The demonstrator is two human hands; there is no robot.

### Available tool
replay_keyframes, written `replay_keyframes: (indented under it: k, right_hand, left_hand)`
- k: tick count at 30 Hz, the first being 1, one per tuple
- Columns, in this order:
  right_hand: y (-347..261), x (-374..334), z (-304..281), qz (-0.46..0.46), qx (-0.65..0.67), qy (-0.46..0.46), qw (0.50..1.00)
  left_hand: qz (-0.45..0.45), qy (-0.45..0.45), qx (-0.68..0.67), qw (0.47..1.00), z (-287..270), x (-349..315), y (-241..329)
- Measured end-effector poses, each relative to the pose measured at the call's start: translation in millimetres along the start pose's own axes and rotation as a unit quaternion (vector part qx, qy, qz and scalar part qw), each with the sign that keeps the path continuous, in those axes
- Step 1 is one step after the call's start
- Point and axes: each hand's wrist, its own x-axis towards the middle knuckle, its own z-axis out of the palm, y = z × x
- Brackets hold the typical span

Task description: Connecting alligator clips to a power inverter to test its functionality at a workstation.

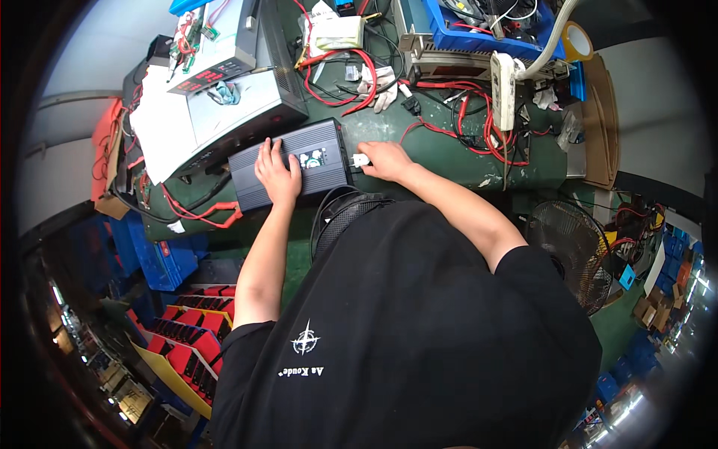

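Observation:
A black ribbed metal box (324, 135), like a power inverter, lies at a slant on the green bench, with a small coloured panel on top. Across its top rests my left hand (278, 173), fingers stretched out and pressing on nothing else. At the box's right end my right hand (386, 161) pinches a white plug (360, 160), its prongs facing that end. Whether the prongs touch the box I cannot tell. Red-sleeved clips on leads (224, 215) lie beside the box's left end.
Behind the box stand grey bench instruments (247, 112). A white power strip (503, 93) is at the right, above tangled red and black leads (479, 142). A blue bin (479, 39) of parts sits at the back. A white glove (380, 86) lies on the green bench (449, 166). A fan (570, 251) stands lower right.

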Motion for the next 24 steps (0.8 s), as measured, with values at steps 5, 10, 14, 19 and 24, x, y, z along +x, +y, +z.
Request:
replay_keyframes:
  k: [5,10,14,19,24]
  right_hand:
    - [-7.0,-1.9,0.2,0.003,0.001,0.021,1.000]
    - [-10.5,-2.5,-4.4,0.001,-0.001,0.010,1.000]
    - [-11.3,-3.8,-6.0,0.004,0.016,0.026,1.000]
    - [-13.3,-4.3,0.2,-0.021,0.042,0.034,0.998]
    - [-11.8,1.0,15.1,-0.038,0.050,0.063,0.996]
  left_hand:
    - [0.007,0.002,0.000,1.000,0.1,-0.4,-0.1]
    - [0.004,0.002,0.007,1.000,1.8,-1.0,-1.9]
    - [0.001,0.001,0.000,1.000,1.9,-0.4,-0.8]
    - [-0.002,-0.001,0.003,1.000,2.2,-1.8,-1.5]
    - [-0.004,-0.006,0.008,1.000,1.7,-0.3,2.0]
